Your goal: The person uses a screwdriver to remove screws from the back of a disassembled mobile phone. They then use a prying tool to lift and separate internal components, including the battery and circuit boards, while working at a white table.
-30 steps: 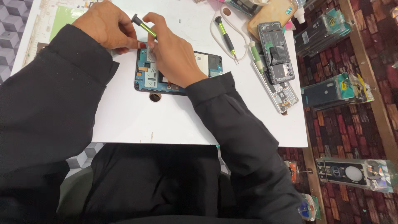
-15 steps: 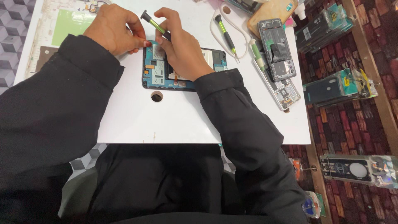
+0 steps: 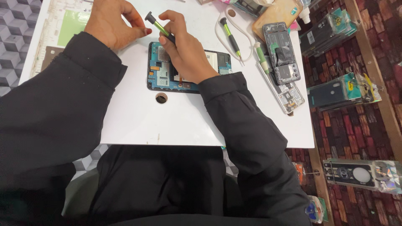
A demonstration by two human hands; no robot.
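Observation:
An opened phone (image 3: 161, 73) with its blue circuit board bared lies flat on the white table (image 3: 167, 125). My right hand (image 3: 186, 50) grips a small green-and-black screwdriver (image 3: 159, 27), tilted, its tip down on the board under my fingers. My left hand (image 3: 113, 21) rests just left of the phone's top corner, fingers curled with thumb and forefinger pinched close; whether anything small sits between them I cannot tell.
A second green screwdriver (image 3: 231, 37) and a white cable (image 3: 247, 52) lie right of the phone. Further right are another opened phone (image 3: 281, 52) and a bare phone frame (image 3: 289, 94). A round hole (image 3: 161, 98) pierces the table. Packaged phone cases (image 3: 341, 92) sit on the patterned floor.
The view has shifted slightly, so everything sits a little lower in frame. My right hand keeps the screwdriver on the board; my left hand stays beside the phone's corner.

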